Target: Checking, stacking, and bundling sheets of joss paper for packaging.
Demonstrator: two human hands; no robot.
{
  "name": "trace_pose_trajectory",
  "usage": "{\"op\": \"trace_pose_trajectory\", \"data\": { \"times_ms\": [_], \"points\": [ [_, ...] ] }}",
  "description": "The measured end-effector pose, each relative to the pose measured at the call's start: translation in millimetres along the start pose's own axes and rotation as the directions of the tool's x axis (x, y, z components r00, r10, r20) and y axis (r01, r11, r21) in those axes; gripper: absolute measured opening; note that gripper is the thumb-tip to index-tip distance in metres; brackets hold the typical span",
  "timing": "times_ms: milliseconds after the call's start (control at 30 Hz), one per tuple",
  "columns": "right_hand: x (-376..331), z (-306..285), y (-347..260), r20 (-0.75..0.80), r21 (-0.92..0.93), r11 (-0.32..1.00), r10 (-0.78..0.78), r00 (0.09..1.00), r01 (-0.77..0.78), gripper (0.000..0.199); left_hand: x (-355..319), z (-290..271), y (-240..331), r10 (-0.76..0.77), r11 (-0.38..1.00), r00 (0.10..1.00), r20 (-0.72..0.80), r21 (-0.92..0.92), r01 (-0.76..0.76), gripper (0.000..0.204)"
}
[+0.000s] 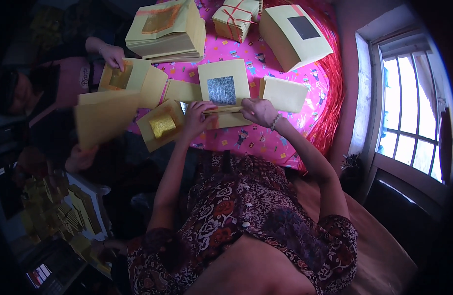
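Note:
Over the pink table my left hand (199,118) and my right hand (260,111) grip the two ends of a folded piece of joss paper (223,111), seen edge-on. Its fingers pressed together, the right hand wears a beaded bracelet. Just beyond lies a pale yellow joss paper sheet (224,69) with a silver foil square. To the left of my left hand, a tilted sheet with a gold foil square (162,127) rests on the table. A small stack of plain yellow paper (284,95) sits beyond my right hand.
A tall joss paper stack (187,37), a bundle tied with red string (232,20) and another stack (290,42) stand at the back. Red strands (330,93) hang along the right edge. At left, a co-worker's hand (113,55) touches a sheet. A barred window (415,113) is at right.

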State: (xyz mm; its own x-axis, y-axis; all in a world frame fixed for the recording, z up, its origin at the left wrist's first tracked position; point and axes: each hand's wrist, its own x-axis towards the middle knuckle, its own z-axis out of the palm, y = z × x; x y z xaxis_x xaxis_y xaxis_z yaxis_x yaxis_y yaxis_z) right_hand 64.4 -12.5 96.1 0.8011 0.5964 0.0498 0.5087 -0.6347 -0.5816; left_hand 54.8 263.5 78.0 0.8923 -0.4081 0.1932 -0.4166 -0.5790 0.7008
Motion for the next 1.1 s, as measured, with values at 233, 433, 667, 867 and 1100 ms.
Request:
{"op": "trace_pose_trajectory", "data": {
  "times_ms": [233, 433, 667, 867, 1100],
  "points": [
    [7, -5, 10, -0.179, 0.066, 0.975, -0.198, 0.964, 0.213, 0.032, 14, 5, -17, -0.155, 0.979, 0.984, -0.084, -0.147, 0.142, 0.02],
    [29, 5, 13, -0.192, 0.373, 0.877, 0.394, 0.899, -0.304, 0.029, 32, 15, -31, -0.292, 0.92, 0.94, -0.179, -0.321, 0.225, 0.028],
    [52, 27, 33, -0.423, 0.277, 0.897, 0.436, 0.795, -0.345, 0.035, 55, 22, -32, -0.503, 0.854, 0.833, -0.23, -0.276, 0.44, 0.025],
    [62, 33, 40, -0.429, 0.237, 0.876, 0.482, 0.764, -0.419, 0.041, 63, 32, -42, -0.521, 0.848, 0.802, -0.293, -0.285, 0.447, 0.026],
    [68, 28, 36, -0.404, 0.228, 0.835, 0.549, 0.731, -0.501, 0.042, 69, 36, -47, -0.626, 0.769, 0.72, -0.299, -0.388, 0.508, 0.02]
  ]
}}
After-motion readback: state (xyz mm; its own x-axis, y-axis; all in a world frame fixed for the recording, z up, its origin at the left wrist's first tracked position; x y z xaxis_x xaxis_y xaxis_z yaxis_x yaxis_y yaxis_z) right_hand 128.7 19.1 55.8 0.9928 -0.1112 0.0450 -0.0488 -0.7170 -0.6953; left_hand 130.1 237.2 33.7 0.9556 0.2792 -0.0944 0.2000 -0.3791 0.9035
